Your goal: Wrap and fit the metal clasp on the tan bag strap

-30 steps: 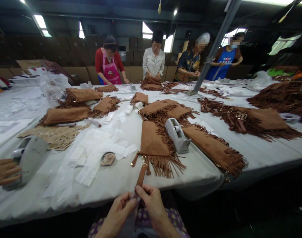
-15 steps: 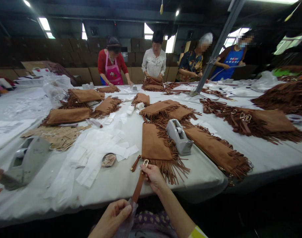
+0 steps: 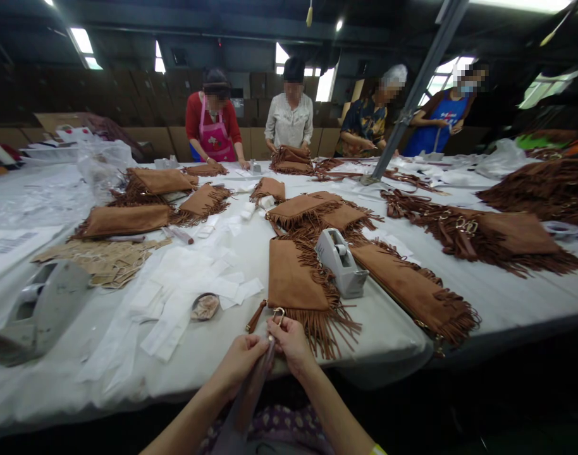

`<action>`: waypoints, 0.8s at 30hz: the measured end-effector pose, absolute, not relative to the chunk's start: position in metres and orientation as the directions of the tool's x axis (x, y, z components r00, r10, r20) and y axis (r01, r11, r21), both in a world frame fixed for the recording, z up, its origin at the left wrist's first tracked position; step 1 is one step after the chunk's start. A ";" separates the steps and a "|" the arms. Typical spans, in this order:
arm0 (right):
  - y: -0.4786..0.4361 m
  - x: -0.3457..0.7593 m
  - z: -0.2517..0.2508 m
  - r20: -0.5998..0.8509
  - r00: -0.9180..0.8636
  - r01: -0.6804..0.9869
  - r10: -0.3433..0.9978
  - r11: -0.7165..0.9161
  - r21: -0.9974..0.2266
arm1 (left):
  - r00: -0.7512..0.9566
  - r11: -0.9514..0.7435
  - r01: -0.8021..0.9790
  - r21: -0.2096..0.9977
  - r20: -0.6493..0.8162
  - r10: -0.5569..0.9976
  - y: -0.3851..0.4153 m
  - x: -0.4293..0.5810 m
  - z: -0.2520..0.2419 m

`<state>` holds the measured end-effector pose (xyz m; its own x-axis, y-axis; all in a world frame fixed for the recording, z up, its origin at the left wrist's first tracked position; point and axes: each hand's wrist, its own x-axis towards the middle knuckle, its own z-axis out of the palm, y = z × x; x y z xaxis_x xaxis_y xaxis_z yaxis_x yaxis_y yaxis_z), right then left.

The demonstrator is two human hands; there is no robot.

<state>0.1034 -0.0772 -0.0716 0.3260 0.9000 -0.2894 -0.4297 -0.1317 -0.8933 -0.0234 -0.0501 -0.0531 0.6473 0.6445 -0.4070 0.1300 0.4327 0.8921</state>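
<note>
Close to the table's front edge, my right hand (image 3: 293, 346) pinches the brown strap just below its gold clasp (image 3: 279, 313). My left hand (image 3: 244, 361) is closed on a clear plastic sleeve (image 3: 252, 395), which covers the strap and hangs toward my lap. Both hands are almost touching. Just beyond them lies a brown fringed bag (image 3: 296, 278) with a small tassel pull (image 3: 257, 317) at its near corner. Against the bag's right side stands a grey tape dispenser (image 3: 341, 265). Most of the strap is hidden by the sleeve and my fingers.
Several white paper strips (image 3: 175, 297) and a tape roll (image 3: 205, 307) lie left of my hands. Another tape dispenser (image 3: 42, 313) stands far left. More fringed bags (image 3: 412, 287) lie to the right. A metal post (image 3: 407, 117) rises from the table; co-workers stand behind it.
My left hand has moved up and forward along the strap, bringing the plastic sleeve up to near the clasp. My right hand stays by the clasp. The hand at the far left has left the view.
</note>
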 end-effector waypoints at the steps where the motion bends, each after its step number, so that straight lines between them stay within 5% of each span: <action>1: -0.077 0.104 -0.072 -0.287 0.323 -0.434 0.902 -0.128 -0.892 | 0.650 0.451 0.139 0.882 -0.424 0.630 -0.048 -0.021 -0.055; 14: -0.080 0.107 -0.071 -0.302 0.277 -0.469 0.912 -0.146 -0.871 | 0.775 0.498 0.005 0.867 -0.318 0.547 -0.060 -0.045 -0.041; 24: -0.081 0.105 -0.070 -0.283 0.291 -0.449 0.914 -0.131 -0.884 | 0.706 0.599 0.035 0.800 -0.444 0.552 -0.062 -0.046 -0.056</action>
